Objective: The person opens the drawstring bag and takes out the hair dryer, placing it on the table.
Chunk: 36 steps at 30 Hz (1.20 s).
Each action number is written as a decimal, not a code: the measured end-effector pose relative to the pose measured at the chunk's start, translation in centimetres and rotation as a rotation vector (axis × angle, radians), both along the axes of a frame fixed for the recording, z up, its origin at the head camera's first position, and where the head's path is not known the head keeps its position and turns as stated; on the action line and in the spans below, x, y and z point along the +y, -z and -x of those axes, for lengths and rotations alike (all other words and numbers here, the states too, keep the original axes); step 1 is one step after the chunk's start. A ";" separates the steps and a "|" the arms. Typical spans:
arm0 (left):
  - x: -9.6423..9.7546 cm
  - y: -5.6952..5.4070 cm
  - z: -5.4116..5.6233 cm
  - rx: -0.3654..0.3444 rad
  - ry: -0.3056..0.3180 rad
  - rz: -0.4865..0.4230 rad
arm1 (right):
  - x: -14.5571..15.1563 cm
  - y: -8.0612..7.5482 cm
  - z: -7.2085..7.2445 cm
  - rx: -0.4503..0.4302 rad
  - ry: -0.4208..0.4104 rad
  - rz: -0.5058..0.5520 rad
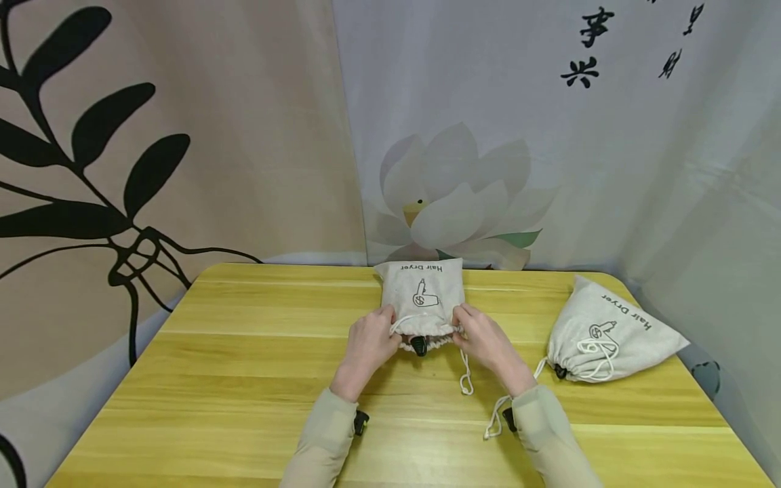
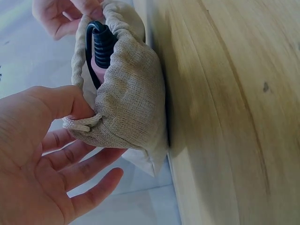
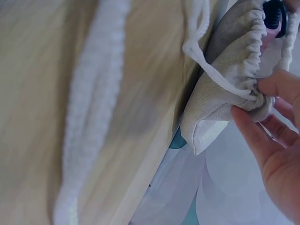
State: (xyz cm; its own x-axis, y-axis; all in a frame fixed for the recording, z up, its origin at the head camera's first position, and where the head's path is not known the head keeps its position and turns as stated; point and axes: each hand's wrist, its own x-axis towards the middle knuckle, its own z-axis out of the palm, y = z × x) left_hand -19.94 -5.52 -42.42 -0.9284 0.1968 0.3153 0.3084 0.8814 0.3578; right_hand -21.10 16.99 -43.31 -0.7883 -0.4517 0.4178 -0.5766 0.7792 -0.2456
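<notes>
Beige, perhaps linen bag (image 1: 421,293) between grips (image 1: 371,337) (image 1: 484,336)

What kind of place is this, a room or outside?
Probably indoors, a corner screened off for tabletop work. The clues are a wood-grain table, hanging cloth with a printed lotus, and two bags: a held Hair Dryer drawstring bag and another like it.

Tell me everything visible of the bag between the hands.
The bag is beige, linen-looking, its "Hair Dryer" print and drawing upside down in the head view. It lies on the table, its gathered near mouth open around a black ribbed part. White cord trails out; left hand and right hand pinch the mouth's sides.
</notes>
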 end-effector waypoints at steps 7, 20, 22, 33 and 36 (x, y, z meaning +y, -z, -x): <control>-0.1 -0.2 0.0 0.009 -0.004 -0.004 | 0.1 0.0 0.1 -0.022 0.009 0.005; -0.5 -0.2 0.2 0.003 -0.015 -0.002 | 0.3 -0.1 0.0 -0.029 0.016 0.002; -0.6 -0.2 0.2 0.004 -0.014 -0.005 | 0.3 -0.1 0.0 -0.025 0.020 0.000; -0.8 -0.4 0.2 -0.025 -0.015 -0.011 | 0.4 -0.2 0.1 -0.009 0.025 -0.013; -0.9 -0.4 0.2 -0.028 -0.014 -0.014 | 0.4 -0.2 0.1 -0.011 0.026 -0.012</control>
State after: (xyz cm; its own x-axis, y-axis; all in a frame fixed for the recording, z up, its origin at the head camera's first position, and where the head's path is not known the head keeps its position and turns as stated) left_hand -20.17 -6.40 -42.03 -0.9395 0.1790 0.2921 0.2854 0.8804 0.3787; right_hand -21.16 17.42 -43.09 -0.8044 -0.4363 0.4032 -0.5536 0.7967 -0.2424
